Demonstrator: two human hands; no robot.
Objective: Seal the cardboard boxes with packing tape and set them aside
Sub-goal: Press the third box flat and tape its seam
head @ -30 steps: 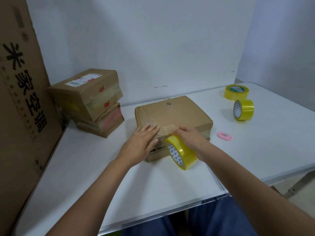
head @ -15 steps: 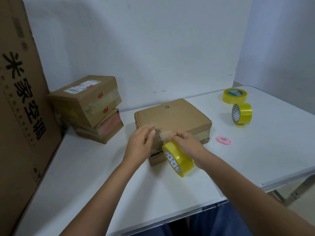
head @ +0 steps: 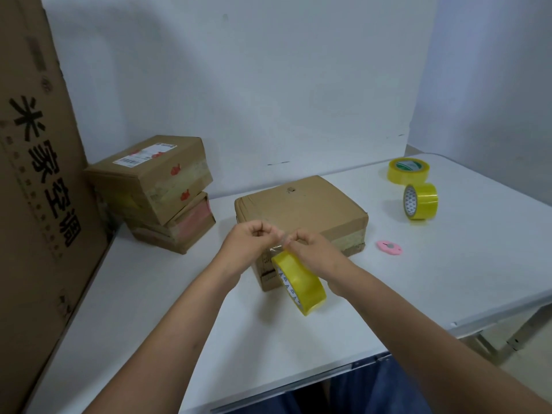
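Note:
A flat cardboard box (head: 307, 210) lies in the middle of the white table (head: 448, 264). Both my hands are raised in front of its near edge. My left hand (head: 248, 243) and my right hand (head: 313, 252) pinch a strip of clear tape (head: 279, 243) between them, fingertips close together. A yellow tape roll (head: 298, 282) hangs on that strip just below my right hand, in front of the box's near face.
Two taped cardboard boxes (head: 152, 186) are stacked at the back left. A tall printed carton (head: 35, 189) stands along the left edge. Two more yellow tape rolls (head: 419, 201) sit at the back right, and a small pink cutter (head: 389, 247) lies right of the box.
My left hand lifted off the box top and closed into a pinch on the tape. Both hands rose together in front of the box, and the roll now hangs lower from the strip.

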